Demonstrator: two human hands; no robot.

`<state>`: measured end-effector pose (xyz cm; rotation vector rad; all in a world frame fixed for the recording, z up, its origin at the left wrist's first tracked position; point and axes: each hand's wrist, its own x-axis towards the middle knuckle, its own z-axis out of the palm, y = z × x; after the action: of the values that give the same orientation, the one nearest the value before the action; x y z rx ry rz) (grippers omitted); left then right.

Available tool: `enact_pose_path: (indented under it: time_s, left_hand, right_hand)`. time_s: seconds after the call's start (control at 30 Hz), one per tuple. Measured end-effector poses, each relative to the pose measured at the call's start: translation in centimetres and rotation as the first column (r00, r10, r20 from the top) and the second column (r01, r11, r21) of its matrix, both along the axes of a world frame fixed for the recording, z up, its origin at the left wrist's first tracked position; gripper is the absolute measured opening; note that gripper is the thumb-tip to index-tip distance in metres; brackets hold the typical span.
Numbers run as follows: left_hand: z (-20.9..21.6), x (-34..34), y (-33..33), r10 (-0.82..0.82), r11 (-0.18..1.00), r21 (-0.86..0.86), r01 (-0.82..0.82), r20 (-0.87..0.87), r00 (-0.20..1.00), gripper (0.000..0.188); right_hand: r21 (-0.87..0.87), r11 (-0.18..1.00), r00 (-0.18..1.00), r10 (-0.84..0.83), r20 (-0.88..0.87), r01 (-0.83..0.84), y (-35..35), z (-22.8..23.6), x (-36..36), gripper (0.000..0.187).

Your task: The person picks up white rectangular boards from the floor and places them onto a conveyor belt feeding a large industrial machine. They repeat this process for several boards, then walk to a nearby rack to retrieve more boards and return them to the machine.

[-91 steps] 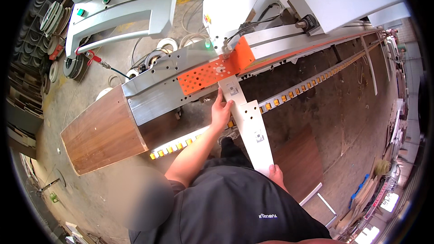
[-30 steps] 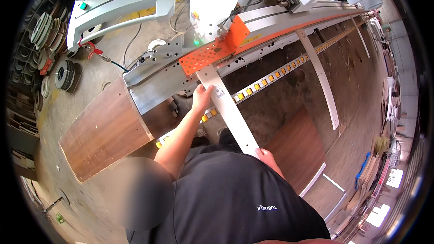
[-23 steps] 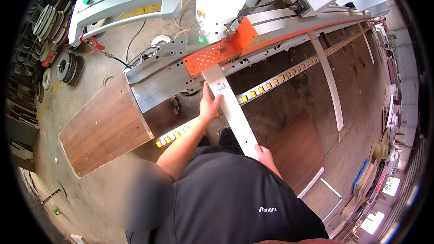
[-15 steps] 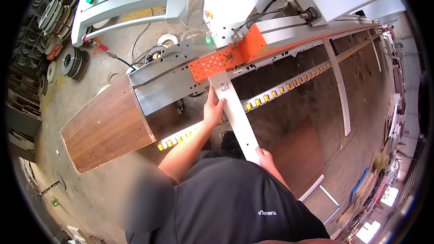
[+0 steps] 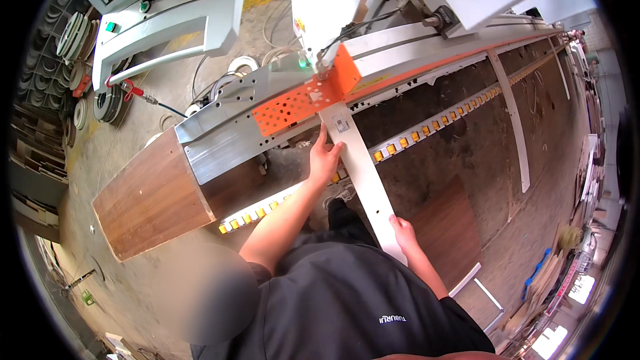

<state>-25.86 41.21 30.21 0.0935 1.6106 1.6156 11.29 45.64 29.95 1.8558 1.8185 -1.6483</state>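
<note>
At the near end of a long white strip [image 5: 363,173], the right hand [image 5: 405,233] is closed around the strip's edge, while the left hand [image 5: 325,159] is laid flat against its left edge farther up, fingers spread and nothing clasped. The strip's long axis is run away from the body, up and slightly left, and its far end is set under the orange perforated guard [image 5: 303,100] of the grey machine [image 5: 227,140]. The left hand is the nearer to that guard. A row of yellow rollers [image 5: 427,130] is crossed by the strip. A brown wood panel [image 5: 150,203] is seen lying well to the left.
</note>
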Motion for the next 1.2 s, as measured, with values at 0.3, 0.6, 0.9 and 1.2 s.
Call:
enact_pose_path:
  time_s: [0.3, 0.6, 0.9, 1.2]
  left_hand:
    - [-1.5, 2.3, 7.2, -0.045, 0.994, 0.102, 0.048, -0.03, 0.999, 0.079]
    - [-0.7, 10.6, 1.6, -0.701, 0.693, 0.13, 0.709, -0.108, 0.705, 0.037]
    - [-15.3, 11.2, -24.6, -0.808, -0.38, -0.517, 0.767, -0.218, -0.547, 0.034]
    - [-19.0, 9.7, -26.1, -0.499, -0.522, -0.686, 0.508, -0.237, -0.833, 0.036]
  right_hand:
    - [0.158, 0.978, 0.981, 0.113, 0.155, -0.138, 7.6, -0.9, 2.8, 0.069]
    - [0.814, 0.566, 0.989, -0.009, -0.15, 0.129, -2.9, 6.9, 4.9, 0.036]
    - [-0.209, 0.755, 0.768, -0.64, -0.026, 0.622, -47.9, -11.8, 10.3, 0.099]
    - [-0.863, -0.024, -0.298, -0.943, -0.148, 0.504, -72.7, -11.0, 5.0, 0.085]
